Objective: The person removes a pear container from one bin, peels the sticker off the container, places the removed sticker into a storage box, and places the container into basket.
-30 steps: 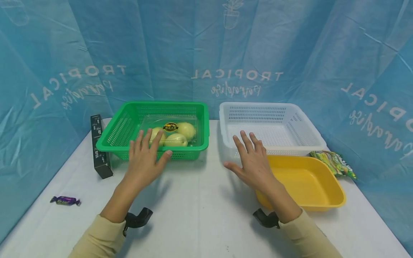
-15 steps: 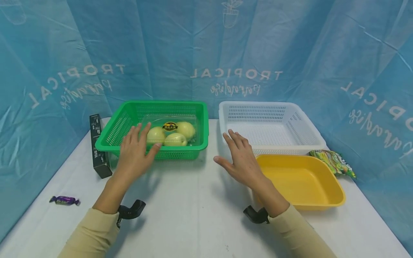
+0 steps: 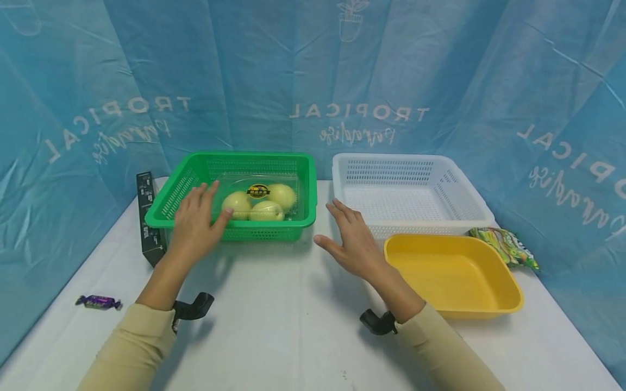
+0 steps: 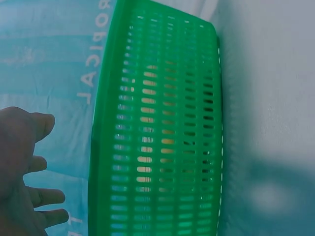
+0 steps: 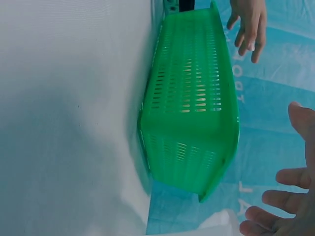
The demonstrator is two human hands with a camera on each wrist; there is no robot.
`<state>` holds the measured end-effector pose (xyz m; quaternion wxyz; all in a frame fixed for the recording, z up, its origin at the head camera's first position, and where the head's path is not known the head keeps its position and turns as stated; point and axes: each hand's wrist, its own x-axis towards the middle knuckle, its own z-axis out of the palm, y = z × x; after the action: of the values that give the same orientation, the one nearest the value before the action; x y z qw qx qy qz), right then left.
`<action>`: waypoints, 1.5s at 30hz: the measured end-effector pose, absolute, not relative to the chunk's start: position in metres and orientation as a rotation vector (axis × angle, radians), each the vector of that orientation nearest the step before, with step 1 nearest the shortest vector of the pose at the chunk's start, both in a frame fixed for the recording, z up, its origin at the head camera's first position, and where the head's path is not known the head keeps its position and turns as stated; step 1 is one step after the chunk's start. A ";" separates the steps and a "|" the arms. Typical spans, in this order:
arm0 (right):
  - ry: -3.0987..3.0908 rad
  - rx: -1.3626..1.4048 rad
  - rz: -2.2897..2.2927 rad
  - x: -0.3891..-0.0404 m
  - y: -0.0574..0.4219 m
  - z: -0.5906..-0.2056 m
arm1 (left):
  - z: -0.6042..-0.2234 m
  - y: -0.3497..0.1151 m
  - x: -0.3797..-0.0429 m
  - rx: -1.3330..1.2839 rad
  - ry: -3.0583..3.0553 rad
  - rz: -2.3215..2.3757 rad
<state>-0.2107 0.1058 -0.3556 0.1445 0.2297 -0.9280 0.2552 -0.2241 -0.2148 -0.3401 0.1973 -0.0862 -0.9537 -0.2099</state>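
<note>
A green slatted basket (image 3: 269, 233) stands at the back left of the table, holding a clear plastic box (image 3: 227, 187) with pale yellow-green round fruit (image 3: 266, 210) and a black-and-gold label. My left hand (image 3: 194, 225) hovers over the basket's front left rim, fingers spread and nothing in it. In the left wrist view the basket's slatted wall (image 4: 162, 123) fills the middle, the fingers apart from it. My right hand (image 3: 354, 244), also bare with fingers extended, is in the air between the green basket and a white basket (image 3: 391, 201), overlapping the white one's front left corner.
A yellow tray (image 3: 455, 271) sits before the white basket, with a green snack packet (image 3: 506, 247) to its right. On the left stand a long black box (image 3: 149, 222) and a purple wrapped candy (image 3: 99, 302). Blue printed curtains (image 3: 313, 70) enclose the table.
Both hands have moved left in the head view, the left one toward the green basket's left side, the right one away from the yellow tray. The baskets and other objects stayed put.
</note>
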 end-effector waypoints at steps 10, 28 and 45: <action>-2.653 0.691 0.852 -0.219 0.094 -0.356 | -0.339 -0.227 -0.236 -0.222 -2.717 -0.610; -2.706 0.704 1.057 -0.236 0.077 -0.359 | -0.335 -0.241 -0.250 -0.206 -2.871 -0.716; -2.646 0.672 1.196 -0.250 0.073 -0.374 | -0.334 -0.254 -0.268 -0.225 -3.009 -0.790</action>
<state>-0.2503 0.0732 -0.3742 0.0803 0.2247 -0.8849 0.4000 -0.2676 -0.2536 -0.3337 0.0111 -0.0723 -0.9646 -0.2533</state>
